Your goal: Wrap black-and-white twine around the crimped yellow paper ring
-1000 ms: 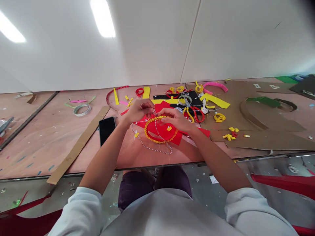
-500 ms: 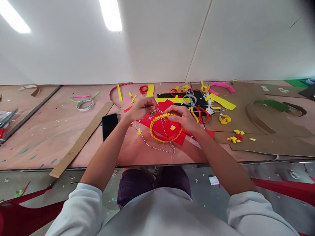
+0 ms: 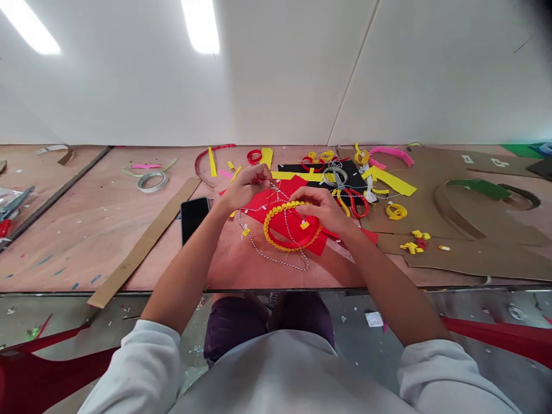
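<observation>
Head view: right hand (image 3: 319, 207) on far edge of yellow ring (image 3: 280, 208)

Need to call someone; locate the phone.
In the head view, the phone lies left of centre on the table, between the cardboard strip and the left forearm.

The person is wearing a pale grey top (image 3: 276, 376), its loose sleeves (image 3: 437, 371) creasing and leaving forearms (image 3: 190, 259) bare, with dark purple shorts (image 3: 232, 329).

A craft workshop, probably: paint-marked table (image 3: 64, 247), scissors (image 3: 353, 203), cardboard strip (image 3: 146, 241).
</observation>
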Demonstrator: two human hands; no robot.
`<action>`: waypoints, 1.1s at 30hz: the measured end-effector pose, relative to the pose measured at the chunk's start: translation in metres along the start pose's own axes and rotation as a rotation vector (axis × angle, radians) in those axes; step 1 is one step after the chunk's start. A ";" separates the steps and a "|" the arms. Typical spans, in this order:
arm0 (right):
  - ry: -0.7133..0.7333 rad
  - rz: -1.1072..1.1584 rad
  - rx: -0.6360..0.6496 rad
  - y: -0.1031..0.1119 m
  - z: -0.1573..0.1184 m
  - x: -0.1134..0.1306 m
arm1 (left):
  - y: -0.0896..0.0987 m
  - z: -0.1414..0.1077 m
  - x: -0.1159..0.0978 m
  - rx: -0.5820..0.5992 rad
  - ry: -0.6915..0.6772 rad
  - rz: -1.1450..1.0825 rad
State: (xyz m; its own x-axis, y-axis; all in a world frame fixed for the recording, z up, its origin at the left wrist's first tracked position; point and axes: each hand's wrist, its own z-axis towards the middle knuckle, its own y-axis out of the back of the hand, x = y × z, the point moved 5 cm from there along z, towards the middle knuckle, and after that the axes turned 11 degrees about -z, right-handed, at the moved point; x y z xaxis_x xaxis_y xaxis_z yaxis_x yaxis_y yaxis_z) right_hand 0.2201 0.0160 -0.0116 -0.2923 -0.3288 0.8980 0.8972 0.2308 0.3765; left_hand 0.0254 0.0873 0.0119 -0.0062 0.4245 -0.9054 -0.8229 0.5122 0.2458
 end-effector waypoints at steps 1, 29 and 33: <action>-0.002 -0.005 0.012 0.000 0.000 0.000 | 0.002 0.000 0.002 -0.017 0.002 -0.022; 0.096 -0.109 -0.065 0.001 -0.001 0.006 | 0.000 -0.005 -0.033 -0.270 -0.174 -0.093; 0.008 -0.057 -0.050 -0.003 -0.001 0.003 | -0.006 -0.005 -0.033 -0.275 -0.185 -0.045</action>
State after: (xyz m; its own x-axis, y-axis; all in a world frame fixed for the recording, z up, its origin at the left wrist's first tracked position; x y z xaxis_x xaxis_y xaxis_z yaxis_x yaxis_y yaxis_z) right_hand 0.2169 0.0133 -0.0097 -0.3407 -0.3478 0.8735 0.8946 0.1659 0.4150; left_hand 0.0274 0.0665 0.0389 0.1163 0.5476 -0.8286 -0.9428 0.3233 0.0813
